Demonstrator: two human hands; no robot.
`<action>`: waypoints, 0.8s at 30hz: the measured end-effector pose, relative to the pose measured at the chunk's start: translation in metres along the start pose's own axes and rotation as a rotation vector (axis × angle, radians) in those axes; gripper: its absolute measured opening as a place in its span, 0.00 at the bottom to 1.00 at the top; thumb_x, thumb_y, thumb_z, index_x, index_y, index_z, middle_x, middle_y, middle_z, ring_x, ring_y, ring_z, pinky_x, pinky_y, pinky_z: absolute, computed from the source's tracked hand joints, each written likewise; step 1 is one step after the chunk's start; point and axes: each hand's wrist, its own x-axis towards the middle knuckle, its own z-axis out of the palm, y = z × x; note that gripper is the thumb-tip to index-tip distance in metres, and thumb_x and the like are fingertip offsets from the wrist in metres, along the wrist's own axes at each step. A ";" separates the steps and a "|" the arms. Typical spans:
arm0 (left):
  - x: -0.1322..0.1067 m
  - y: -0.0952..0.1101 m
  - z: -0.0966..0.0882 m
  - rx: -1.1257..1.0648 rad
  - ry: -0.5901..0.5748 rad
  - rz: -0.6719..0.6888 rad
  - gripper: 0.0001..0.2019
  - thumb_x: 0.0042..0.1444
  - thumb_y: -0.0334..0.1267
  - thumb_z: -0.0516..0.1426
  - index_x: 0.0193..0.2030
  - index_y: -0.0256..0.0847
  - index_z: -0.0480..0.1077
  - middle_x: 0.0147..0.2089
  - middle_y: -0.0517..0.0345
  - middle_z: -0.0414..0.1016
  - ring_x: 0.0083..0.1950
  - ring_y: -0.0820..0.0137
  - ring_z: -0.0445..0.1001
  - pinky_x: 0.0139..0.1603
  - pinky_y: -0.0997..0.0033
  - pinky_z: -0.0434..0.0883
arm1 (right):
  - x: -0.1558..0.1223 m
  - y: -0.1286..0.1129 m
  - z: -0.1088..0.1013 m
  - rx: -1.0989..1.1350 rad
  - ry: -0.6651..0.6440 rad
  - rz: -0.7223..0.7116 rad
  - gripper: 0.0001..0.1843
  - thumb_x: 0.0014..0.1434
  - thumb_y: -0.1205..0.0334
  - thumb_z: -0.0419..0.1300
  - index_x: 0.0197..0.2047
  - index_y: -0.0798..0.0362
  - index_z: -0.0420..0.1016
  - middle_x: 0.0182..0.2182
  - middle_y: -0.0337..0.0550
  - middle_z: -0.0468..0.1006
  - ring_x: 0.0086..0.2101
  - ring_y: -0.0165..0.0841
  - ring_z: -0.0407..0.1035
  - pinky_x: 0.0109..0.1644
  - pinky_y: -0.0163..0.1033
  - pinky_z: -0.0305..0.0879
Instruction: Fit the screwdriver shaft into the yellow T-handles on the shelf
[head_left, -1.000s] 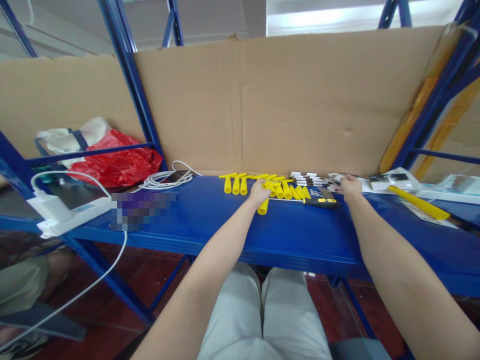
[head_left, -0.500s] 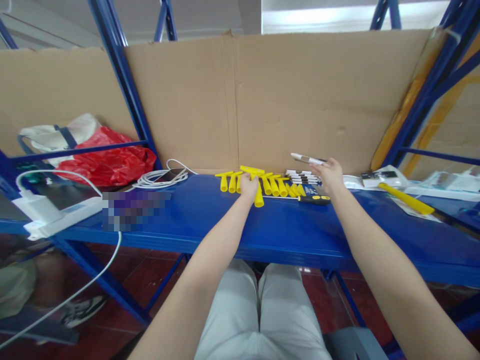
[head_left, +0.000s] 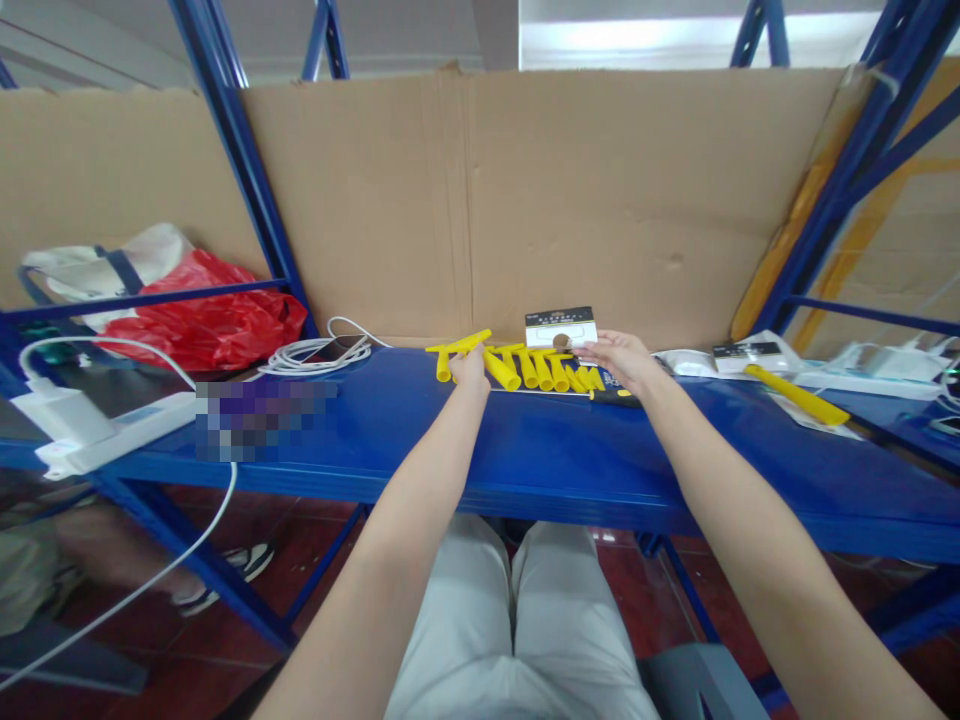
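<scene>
My left hand (head_left: 470,368) is closed around a yellow T-shaped plastic handle (head_left: 472,342), tilted above the back of the blue shelf. Beside and behind it lies a row of similar yellow T-shaped handles (head_left: 541,370). Between its fingertips, my right hand (head_left: 624,358) pinches a flat package with a black-and-white card (head_left: 561,328), its printed face turned toward me. This package hangs over the right end of the row and hides part of the things behind it. Smaller yellow pieces (head_left: 583,379) and a black-and-yellow tool handle (head_left: 616,398) lie below my right hand.
A cardboard panel (head_left: 585,190) stands behind the blue shelf (head_left: 525,450). On the left are a red plastic bag (head_left: 214,318), a coiled white cable (head_left: 315,355) and a power strip (head_left: 142,425). At right lie another package (head_left: 746,355) and a long yellow handle (head_left: 799,396). A person's leg shows at lower left.
My left hand has moved left with the yellow handle, which is now tilted. My right hand has moved left and turned the package from edge-on to face me.
</scene>
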 end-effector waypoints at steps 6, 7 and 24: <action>0.002 0.002 -0.001 0.053 0.022 0.041 0.14 0.57 0.27 0.60 0.50 0.35 0.71 0.49 0.47 0.79 0.49 0.67 0.80 0.43 0.74 0.77 | 0.001 0.003 -0.013 -0.008 -0.115 -0.003 0.08 0.55 0.77 0.64 0.31 0.55 0.72 0.27 0.38 0.79 0.26 0.23 0.72 0.40 0.29 0.72; 0.001 0.003 -0.001 0.039 0.025 0.045 0.14 0.56 0.27 0.60 0.50 0.35 0.71 0.48 0.48 0.79 0.48 0.67 0.80 0.43 0.74 0.77 | 0.002 0.004 -0.015 -0.013 -0.140 -0.008 0.08 0.55 0.75 0.65 0.31 0.55 0.72 0.28 0.39 0.79 0.27 0.23 0.72 0.41 0.30 0.72; -0.018 0.003 0.003 -0.178 -0.230 -0.230 0.08 0.49 0.22 0.62 0.32 0.36 0.71 0.27 0.58 0.76 0.32 0.68 0.80 0.34 0.74 0.76 | 0.019 0.039 0.005 0.032 -0.292 -0.161 0.21 0.38 0.53 0.77 0.29 0.53 0.73 0.27 0.40 0.81 0.28 0.30 0.76 0.40 0.36 0.74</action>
